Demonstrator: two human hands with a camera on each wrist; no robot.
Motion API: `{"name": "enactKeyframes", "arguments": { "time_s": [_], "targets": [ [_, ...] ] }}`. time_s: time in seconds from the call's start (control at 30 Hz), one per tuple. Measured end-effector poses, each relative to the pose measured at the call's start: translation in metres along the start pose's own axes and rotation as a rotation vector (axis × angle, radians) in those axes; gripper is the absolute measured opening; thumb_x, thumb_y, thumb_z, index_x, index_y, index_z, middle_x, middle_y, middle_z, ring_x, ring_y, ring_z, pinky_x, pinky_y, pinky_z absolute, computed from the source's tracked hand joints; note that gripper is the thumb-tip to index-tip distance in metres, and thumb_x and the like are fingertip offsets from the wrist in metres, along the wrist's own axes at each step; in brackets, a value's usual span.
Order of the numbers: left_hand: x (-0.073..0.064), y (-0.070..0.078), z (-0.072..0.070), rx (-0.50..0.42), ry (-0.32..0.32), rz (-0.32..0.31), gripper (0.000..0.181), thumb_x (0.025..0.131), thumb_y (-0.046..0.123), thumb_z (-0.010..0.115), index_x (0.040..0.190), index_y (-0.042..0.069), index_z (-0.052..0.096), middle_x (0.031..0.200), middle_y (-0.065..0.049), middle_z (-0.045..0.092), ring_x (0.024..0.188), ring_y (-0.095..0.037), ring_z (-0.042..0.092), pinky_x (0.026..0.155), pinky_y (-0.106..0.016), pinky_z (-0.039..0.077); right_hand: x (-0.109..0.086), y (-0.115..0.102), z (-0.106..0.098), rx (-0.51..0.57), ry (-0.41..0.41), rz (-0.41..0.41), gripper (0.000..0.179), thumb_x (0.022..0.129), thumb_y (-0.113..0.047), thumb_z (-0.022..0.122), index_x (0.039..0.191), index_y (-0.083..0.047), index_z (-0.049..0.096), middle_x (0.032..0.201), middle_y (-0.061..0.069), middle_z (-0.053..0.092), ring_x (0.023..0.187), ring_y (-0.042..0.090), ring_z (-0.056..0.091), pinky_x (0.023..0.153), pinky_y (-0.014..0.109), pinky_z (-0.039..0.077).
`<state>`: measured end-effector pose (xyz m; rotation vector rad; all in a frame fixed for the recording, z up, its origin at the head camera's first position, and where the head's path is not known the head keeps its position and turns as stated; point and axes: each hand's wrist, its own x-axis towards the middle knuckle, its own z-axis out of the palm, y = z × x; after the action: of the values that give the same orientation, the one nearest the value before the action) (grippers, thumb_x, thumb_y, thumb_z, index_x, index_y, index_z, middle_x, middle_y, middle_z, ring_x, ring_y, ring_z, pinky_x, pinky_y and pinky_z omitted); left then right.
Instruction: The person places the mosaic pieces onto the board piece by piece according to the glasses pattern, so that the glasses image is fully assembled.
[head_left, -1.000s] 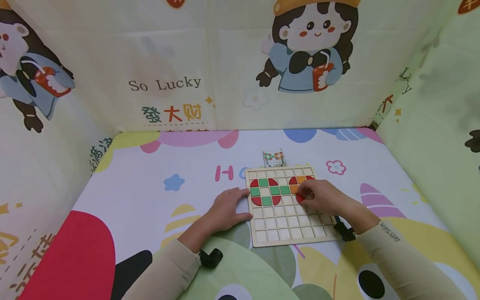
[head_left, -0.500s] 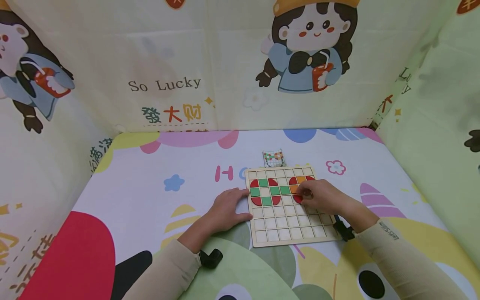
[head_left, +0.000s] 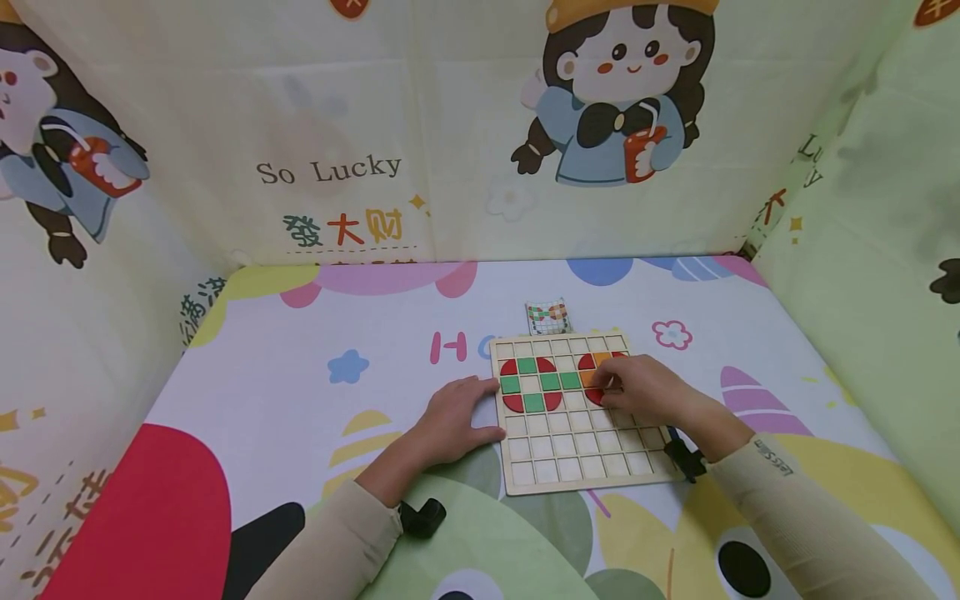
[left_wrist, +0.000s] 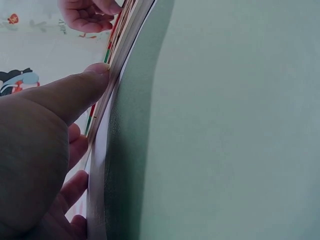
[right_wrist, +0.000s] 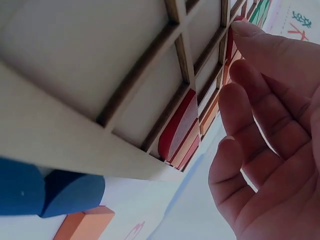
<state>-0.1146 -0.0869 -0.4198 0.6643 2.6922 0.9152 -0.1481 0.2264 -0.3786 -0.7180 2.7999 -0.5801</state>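
Observation:
A wooden grid board (head_left: 555, 471) lies on the table, with red quarter-circle pieces and green and orange square tiles in its far rows. Along the board's left edge rests my left hand (head_left: 453, 417), thumb and fingers spread and touching the side. My right hand (head_left: 648, 390) reaches over the board's right half. Between its curled thumb and fingers it holds a red quarter-circle piece (head_left: 595, 397), low in a cell just below an orange tile. In the right wrist view the thumb touches the red piece (right_wrist: 230, 44). The hand covers several cells to the right.
A small pattern card (head_left: 548, 317) lies just beyond the board's far edge. Blue blocks (right_wrist: 20, 186) and an orange block (right_wrist: 85, 224) lie beside the board in the right wrist view. Printed cloth walls (head_left: 465, 108) stand behind and at both sides.
The red quarter-circle piece has shifted slightly left and lies in line with its cell. My right hand has risen slightly. The left hand and board have stayed put.

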Motion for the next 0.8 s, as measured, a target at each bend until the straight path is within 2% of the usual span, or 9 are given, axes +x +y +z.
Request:
{"name": "enactKeyframes", "arguments": {
  "time_s": [0.27,0.43,0.63,0.8],
  "targets": [
    [0.001,-0.001,0.0,0.022,-0.002,0.006,0.07,0.089,0.035,0.076,0.147,0.009,0.048,0.146,-0.01,0.049,0.139,-0.033,0.037,0.114,-0.053,0.028,-0.001,0.003,0.0,-0.021,0.011,0.068,0.019,0.085,-0.015,0.081,0.099,-0.009,0.07,0.086,-0.005,0.065,0.077,0.015,0.058,0.075,0.04,0.051],
    [0.001,-0.001,0.0,0.012,0.0,0.004,0.07,0.088,0.035,0.077,0.147,0.009,0.048,0.146,-0.01,0.049,0.137,-0.033,0.039,0.113,-0.054,0.029,-0.004,0.007,-0.001,0.021,0.015,0.09,0.019,0.087,-0.017,0.078,0.102,-0.009,0.069,0.089,-0.004,0.065,0.08,0.016,0.059,0.077,0.041,0.051],
    [0.001,0.0,0.0,0.014,-0.003,0.0,0.07,0.088,0.035,0.077,0.147,0.009,0.048,0.146,-0.01,0.049,0.137,-0.033,0.039,0.113,-0.053,0.029,-0.015,0.013,-0.015,0.062,0.06,0.155,0.028,0.092,-0.019,0.073,0.115,-0.003,0.068,0.097,0.005,0.066,0.088,0.024,0.059,0.075,0.041,0.053],
    [0.001,-0.001,0.0,0.017,-0.005,-0.006,0.07,0.089,0.035,0.076,0.147,0.01,0.048,0.146,-0.01,0.049,0.137,-0.034,0.038,0.113,-0.054,0.028,-0.026,0.023,-0.027,0.039,0.094,0.178,0.032,0.093,-0.016,0.071,0.122,-0.001,0.066,0.108,0.013,0.068,0.093,0.03,0.061,0.073,0.041,0.056]
  ]
}}
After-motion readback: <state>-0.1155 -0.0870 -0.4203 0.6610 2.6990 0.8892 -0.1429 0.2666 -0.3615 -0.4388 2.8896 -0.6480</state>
